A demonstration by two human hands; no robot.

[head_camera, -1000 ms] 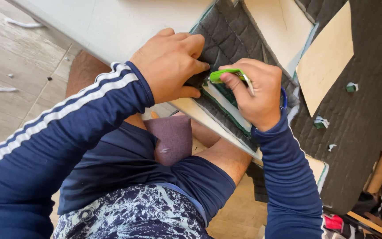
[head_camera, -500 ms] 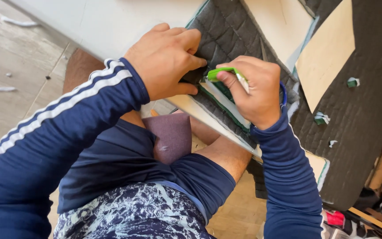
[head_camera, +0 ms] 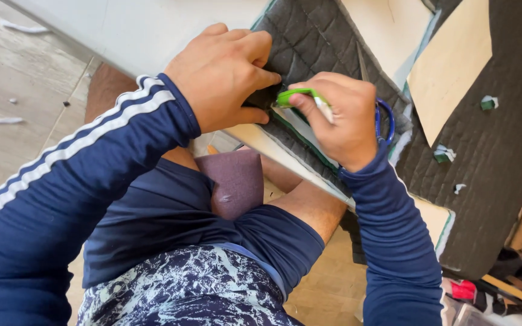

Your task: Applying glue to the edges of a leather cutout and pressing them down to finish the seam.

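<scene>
Floor: pale wood-look boards at far left, a few white scraps lying on it. White table next, its edge running diagonally down to the right.

Left hand: fingers curled, tips pressing and pinching the near edge of the dark grey quilted fabric where it meets the table edge. Thumb lies under the fingers, against the fabric edge.

Green-handled tool: sits just right of the left thumb, touching the fabric edge. Its working end is hidden; kind of tool cannot be told.

Right hand: closed in a firm grip around the green-handled tool, thumb laid along its top. A blue loop shows behind the wrist, resting on the fabric.

Further right: a tan paper pattern piece lies flat on the quilted fabric. Small green-and-white offcuts are scattered near it, well apart from both hands.
</scene>
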